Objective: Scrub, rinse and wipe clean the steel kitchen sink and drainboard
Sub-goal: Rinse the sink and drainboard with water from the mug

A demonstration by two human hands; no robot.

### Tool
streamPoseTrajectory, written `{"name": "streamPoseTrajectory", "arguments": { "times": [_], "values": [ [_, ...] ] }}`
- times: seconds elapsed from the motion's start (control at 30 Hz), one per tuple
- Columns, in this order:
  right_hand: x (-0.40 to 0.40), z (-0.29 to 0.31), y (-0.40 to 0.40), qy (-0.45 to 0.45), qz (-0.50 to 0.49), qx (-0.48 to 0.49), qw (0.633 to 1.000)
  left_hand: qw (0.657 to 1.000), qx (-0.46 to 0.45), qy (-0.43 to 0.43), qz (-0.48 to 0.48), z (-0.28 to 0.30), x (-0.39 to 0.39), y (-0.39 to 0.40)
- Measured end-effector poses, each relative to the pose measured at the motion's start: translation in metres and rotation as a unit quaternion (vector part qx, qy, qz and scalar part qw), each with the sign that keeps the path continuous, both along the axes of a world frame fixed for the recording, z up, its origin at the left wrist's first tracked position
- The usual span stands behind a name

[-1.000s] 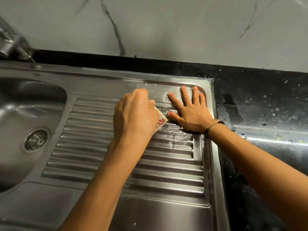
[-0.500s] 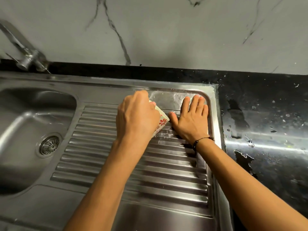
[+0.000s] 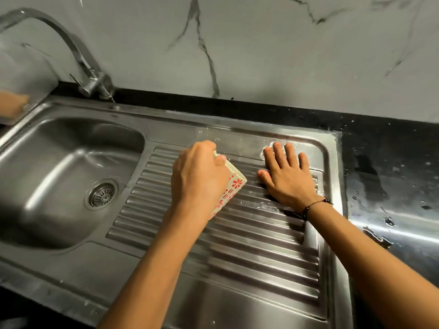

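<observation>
A steel sink unit fills the view, with its bowl (image 3: 59, 167) and round drain (image 3: 102, 194) on the left. The ribbed drainboard (image 3: 249, 252) lies on the right. My left hand (image 3: 198, 179) grips a cream cup with red flowers (image 3: 231, 186), tilted over the upper ribs. My right hand (image 3: 288, 176) lies flat with straight fingers on the wet far right corner of the drainboard. A thin film of water shows around its fingertips.
A curved steel tap (image 3: 92, 81) stands at the back left. A wet black counter (image 3: 389, 186) runs along the right side, and a grey marble wall (image 3: 261, 48) rises behind. A blurred object (image 3: 14, 104) sits at the far left edge.
The view has shifted so the sink bowl and tap show more fully. My right hand has slid slightly across the drainboard's far corner. My left hand still holds the tilted cup.
</observation>
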State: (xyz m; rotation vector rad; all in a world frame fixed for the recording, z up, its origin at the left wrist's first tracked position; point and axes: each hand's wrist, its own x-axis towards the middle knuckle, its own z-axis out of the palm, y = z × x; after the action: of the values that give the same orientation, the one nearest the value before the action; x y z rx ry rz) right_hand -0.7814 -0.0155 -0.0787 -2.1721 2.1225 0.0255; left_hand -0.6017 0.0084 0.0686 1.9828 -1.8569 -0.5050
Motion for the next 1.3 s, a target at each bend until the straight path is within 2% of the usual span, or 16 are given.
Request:
{"name": "streamPoseTrajectory", "arguments": {
  "times": [0.07, 0.2, 0.3, 0.4, 0.47, 0.57, 0.63, 0.87, 1.0, 1.07, 1.17, 1.23, 1.3],
  "values": [
    [0.016, 0.001, -0.012, -0.005, 0.001, 0.007, 1.000, 1.000, 0.005, 0.008, 0.006, 0.000, 0.007, -0.006],
    [0.076, 0.002, -0.062, -0.026, 0.065, 0.026, 0.997, 0.999, 0.006, 0.016, 0.034, -0.001, 0.032, -0.016],
    [0.126, 0.003, -0.096, -0.017, 0.125, 0.022, 0.992, 0.999, 0.016, -0.003, 0.035, -0.001, 0.055, -0.021],
    [0.143, 0.005, -0.102, -0.003, 0.194, 0.013, 0.981, 0.999, 0.009, -0.030, 0.033, -0.001, 0.077, -0.027],
    [0.130, 0.004, -0.083, -0.021, 0.141, 0.003, 0.990, 0.999, 0.008, -0.034, 0.037, -0.003, 0.092, -0.030],
    [0.112, -0.001, -0.053, -0.017, 0.000, -0.015, 1.000, 0.999, 0.015, -0.008, 0.046, -0.006, 0.108, -0.033],
    [0.117, -0.002, -0.055, -0.005, -0.016, -0.005, 1.000, 0.998, 0.015, 0.014, 0.052, -0.007, 0.115, -0.034],
    [0.203, 0.002, -0.136, -0.017, 0.137, 0.016, 0.990, 0.998, 0.017, 0.026, 0.051, -0.006, 0.142, -0.037],
    [0.236, 0.007, -0.145, -0.006, 0.238, 0.028, 0.971, 0.998, 0.029, 0.020, 0.057, -0.008, 0.166, -0.044],
    [0.226, 0.005, -0.132, -0.024, 0.195, 0.016, 0.980, 0.998, 0.031, 0.014, 0.055, -0.010, 0.177, -0.049],
    [0.197, -0.003, -0.101, -0.029, 0.037, -0.008, 0.999, 0.997, 0.028, 0.034, 0.059, -0.011, 0.189, -0.056],
    [0.185, -0.005, -0.083, -0.020, -0.061, -0.019, 0.998, 0.997, 0.021, 0.043, 0.052, -0.012, 0.193, -0.063],
    [0.187, -0.003, -0.082, -0.014, -0.087, -0.013, 0.996, 0.998, 0.015, 0.051, 0.039, -0.013, 0.196, -0.069]
  ]
}}
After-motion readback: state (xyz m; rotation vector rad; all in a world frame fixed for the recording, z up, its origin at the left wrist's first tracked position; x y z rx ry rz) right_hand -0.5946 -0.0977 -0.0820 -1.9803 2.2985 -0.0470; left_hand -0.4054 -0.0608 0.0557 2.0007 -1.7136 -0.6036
